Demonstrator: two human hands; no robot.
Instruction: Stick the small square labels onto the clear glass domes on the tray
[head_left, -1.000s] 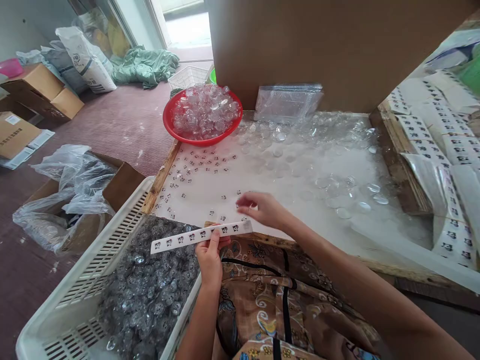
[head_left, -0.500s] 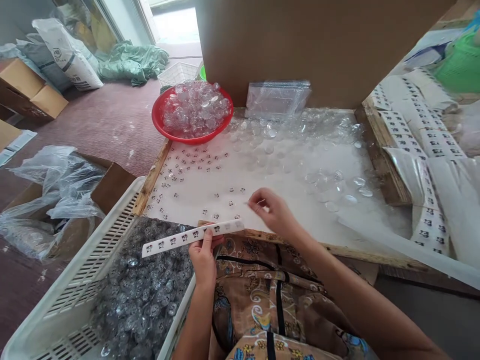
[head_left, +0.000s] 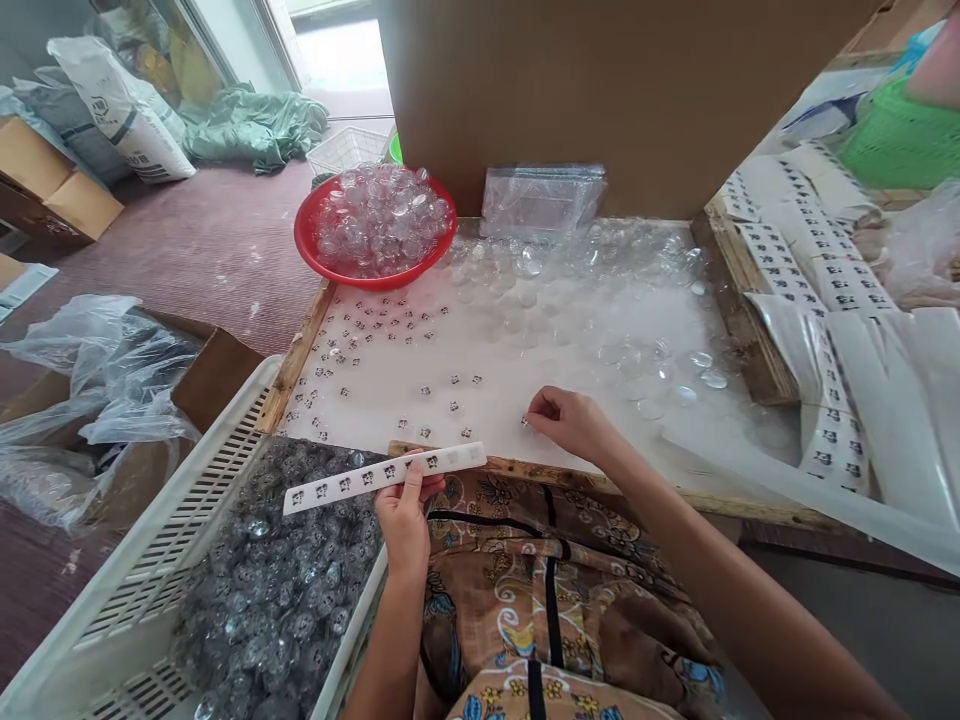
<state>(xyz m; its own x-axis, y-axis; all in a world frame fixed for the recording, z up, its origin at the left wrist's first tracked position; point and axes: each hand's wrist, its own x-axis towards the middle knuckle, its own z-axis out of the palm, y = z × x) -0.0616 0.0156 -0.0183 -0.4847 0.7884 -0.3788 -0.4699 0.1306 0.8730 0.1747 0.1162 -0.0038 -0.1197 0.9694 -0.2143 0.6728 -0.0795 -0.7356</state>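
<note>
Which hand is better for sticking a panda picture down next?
Probably the right hand: its fingertips are at a panda picture over the white tabletop. The left hand holds the sticker strip.

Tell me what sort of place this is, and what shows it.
Probably a hand-assembly workshop: a red basin heaped with clear pieces, a white crate of glossy pieces, and a sticker strip held in the left hand.

Bright light (head_left: 341, 58) glares beyond the purplish-brown floor (head_left: 217, 235).

The strip (head_left: 379, 475) is white with black panda-like prints (head_left: 345, 484).
</note>
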